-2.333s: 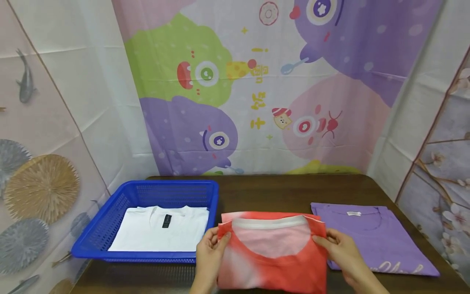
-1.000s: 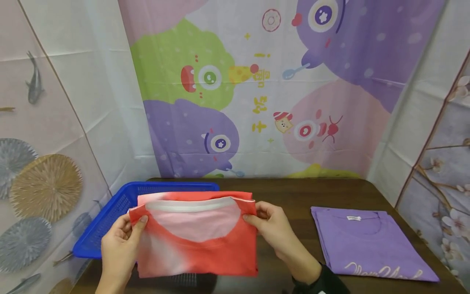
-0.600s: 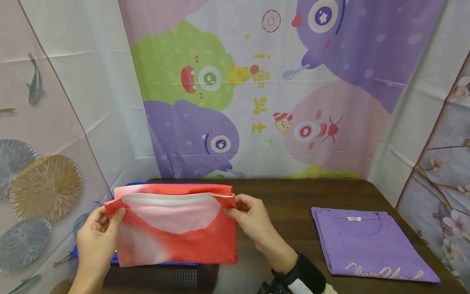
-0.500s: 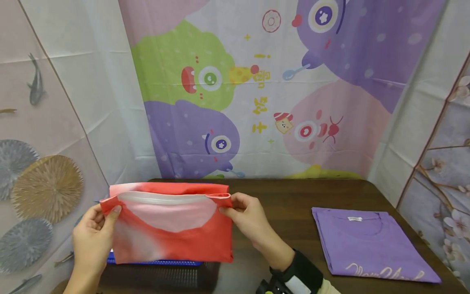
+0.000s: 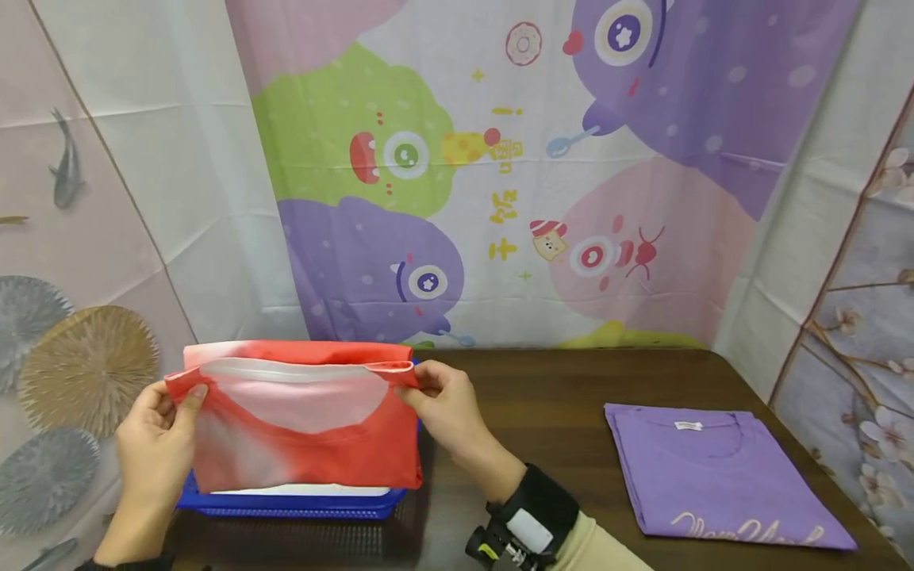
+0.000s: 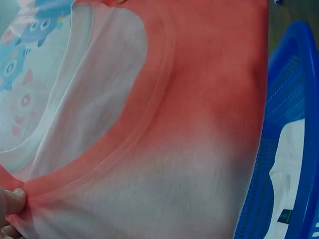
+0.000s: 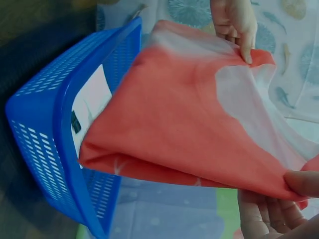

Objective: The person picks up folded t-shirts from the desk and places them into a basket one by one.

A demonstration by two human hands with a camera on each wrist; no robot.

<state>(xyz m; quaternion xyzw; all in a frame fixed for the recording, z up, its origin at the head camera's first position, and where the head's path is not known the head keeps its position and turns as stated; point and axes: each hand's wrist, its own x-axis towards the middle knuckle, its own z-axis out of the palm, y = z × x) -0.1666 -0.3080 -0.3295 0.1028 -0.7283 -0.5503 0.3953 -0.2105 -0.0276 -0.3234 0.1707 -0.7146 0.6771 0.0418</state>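
A folded red and white T-shirt [image 5: 314, 452] hangs above the blue plastic basket [image 5: 286, 505] in the head view. My left hand [image 5: 159, 440] pinches its left shoulder corner between thumb and fingers. At the opposite shoulder my right hand [image 5: 450, 408] grips the other corner. The pale neckline faces me, stretched between both hands. Inside the basket lies a folded white T-shirt [image 7: 92, 102], mostly hidden in the head view; its dark label shows in both wrist views. From the right wrist view, the red T-shirt's lower folded edge is over the basket's opening.
A folded purple T-shirt [image 5: 721, 476] lies on the right part of the brown table [image 5: 528, 428]. Printed cloth curtains [image 5: 500, 190] stand behind the table and along both sides. A black band with a device [image 5: 531, 515] is on my right wrist.
Both hands have carried the red T-shirt leftward from the middle of the table to over the basket. The purple T-shirt has stayed in place.
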